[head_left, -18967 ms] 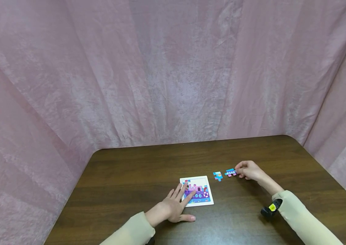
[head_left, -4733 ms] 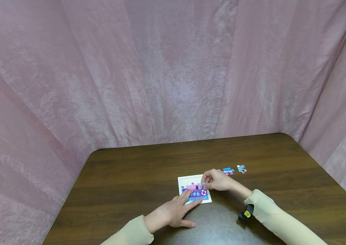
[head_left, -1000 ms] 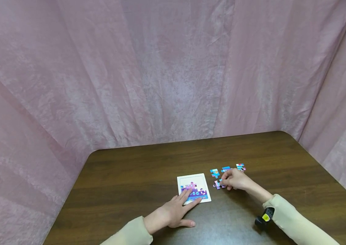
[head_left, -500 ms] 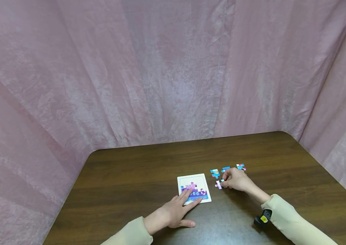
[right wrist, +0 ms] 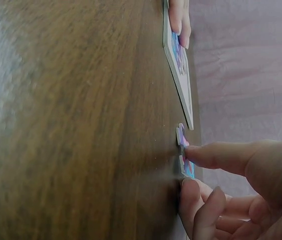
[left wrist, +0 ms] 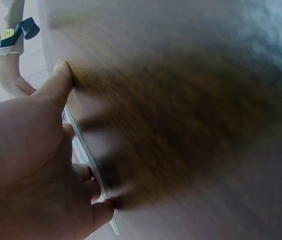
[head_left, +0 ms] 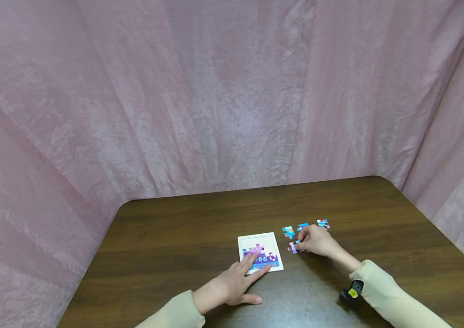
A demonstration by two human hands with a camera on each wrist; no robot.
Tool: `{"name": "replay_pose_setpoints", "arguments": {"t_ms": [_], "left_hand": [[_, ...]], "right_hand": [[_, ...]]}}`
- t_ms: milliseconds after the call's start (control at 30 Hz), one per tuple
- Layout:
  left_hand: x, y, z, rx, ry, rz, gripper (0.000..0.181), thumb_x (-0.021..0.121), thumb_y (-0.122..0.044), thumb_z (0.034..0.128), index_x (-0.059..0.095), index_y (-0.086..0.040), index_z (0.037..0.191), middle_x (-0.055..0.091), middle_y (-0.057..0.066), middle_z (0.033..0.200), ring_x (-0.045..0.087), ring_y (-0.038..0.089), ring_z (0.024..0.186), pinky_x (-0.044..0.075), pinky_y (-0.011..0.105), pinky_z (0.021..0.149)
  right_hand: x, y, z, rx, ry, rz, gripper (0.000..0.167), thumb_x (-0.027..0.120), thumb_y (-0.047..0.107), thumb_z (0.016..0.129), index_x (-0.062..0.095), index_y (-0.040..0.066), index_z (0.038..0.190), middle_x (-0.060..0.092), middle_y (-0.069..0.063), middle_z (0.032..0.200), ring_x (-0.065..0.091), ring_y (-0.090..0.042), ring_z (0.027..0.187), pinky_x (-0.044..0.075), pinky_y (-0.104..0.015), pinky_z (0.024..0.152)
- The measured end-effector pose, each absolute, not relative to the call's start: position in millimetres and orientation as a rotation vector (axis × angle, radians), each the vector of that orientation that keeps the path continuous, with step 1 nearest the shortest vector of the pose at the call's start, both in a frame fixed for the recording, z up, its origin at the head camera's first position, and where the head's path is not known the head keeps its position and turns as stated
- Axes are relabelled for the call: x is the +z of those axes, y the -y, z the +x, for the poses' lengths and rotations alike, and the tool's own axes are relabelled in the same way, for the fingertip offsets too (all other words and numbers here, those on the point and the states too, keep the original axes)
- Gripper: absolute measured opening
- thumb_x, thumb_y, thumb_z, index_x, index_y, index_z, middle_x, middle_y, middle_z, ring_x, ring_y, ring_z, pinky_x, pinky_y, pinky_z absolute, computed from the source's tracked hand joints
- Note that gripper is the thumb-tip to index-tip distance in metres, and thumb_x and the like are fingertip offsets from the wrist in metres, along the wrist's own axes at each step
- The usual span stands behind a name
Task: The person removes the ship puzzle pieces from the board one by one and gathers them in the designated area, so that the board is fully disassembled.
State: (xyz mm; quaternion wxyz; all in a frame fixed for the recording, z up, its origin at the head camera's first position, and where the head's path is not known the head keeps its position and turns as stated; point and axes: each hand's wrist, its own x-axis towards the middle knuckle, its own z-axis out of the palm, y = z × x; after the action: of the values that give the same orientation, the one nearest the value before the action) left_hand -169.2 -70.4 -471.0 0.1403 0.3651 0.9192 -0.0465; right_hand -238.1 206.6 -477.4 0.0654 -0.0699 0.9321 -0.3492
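My left hand (head_left: 238, 283) lies flat with fingers spread over the lower part of a white-framed jigsaw puzzle (head_left: 260, 236) showing a purple and pink boat. The upper part of its tray is bare white. My right hand (head_left: 317, 240) pinches a pink and blue puzzle piece (head_left: 292, 247) on the table, just right of the frame. In the right wrist view, the thumb touches that puzzle piece (right wrist: 182, 136) while a fingertip lies at its near end. Behind it are a blue puzzle piece with orange (head_left: 288, 232), a partly hidden blue piece (head_left: 302, 226) and a striped piece (head_left: 323, 223).
The brown wooden table (head_left: 183, 237) has rounded far corners. Pink curtains (head_left: 232, 114) hang behind it and along both sides. A black wrist camera (head_left: 352, 293) is strapped to my right wrist.
Since the oldest frame, the striped piece and the pink and blue piece have left the puzzle for the table. In the last second, the right hand shifted its piece slightly. The left hand stays put.
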Motion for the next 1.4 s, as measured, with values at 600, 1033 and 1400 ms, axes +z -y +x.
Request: {"name": "replay_pose_setpoints", "arguments": {"t_ms": [600,1033,1400], "left_hand": [[-469.4,68.8,-168.7,-0.068,-2.647,1.020,0.077,0.050,-0.063,0.0890,0.019,-0.037,0.154,0.009,0.009,0.164,0.017,0.027,0.150,0.035,0.041,0.114],[-470.2,68.5,-166.5,-0.067,-2.700,0.989,0.076,0.054,-0.064,0.0865,0.024,-0.039,0.152,0.017,0.022,0.159,0.023,0.035,0.147,0.034,0.042,0.114],[-469.0,68.7,-165.3,-0.064,-2.707,1.001,0.077,0.054,-0.064,0.0867,0.023,-0.039,0.153,0.018,0.027,0.157,0.026,0.038,0.145,0.036,0.043,0.113]], "right_hand": [[-476.3,-206.1,-241.4,-1.003,-2.884,-0.246,0.018,0.078,0.016,0.076,0.062,0.009,0.074,0.057,0.005,0.057,0.050,-0.008,0.054,0.038,-0.025,0.054],[-476.8,-195.4,-243.5,-1.078,-2.936,-0.371,0.006,0.069,0.010,0.081,0.065,0.010,0.077,0.065,0.003,0.068,0.055,-0.006,0.062,0.042,-0.022,0.055],[-478.3,-178.0,-242.7,-1.251,-2.763,-0.578,0.005,0.063,0.007,0.087,0.063,0.004,0.083,0.067,-0.008,0.069,0.059,-0.010,0.055,0.046,-0.020,0.050]]}}
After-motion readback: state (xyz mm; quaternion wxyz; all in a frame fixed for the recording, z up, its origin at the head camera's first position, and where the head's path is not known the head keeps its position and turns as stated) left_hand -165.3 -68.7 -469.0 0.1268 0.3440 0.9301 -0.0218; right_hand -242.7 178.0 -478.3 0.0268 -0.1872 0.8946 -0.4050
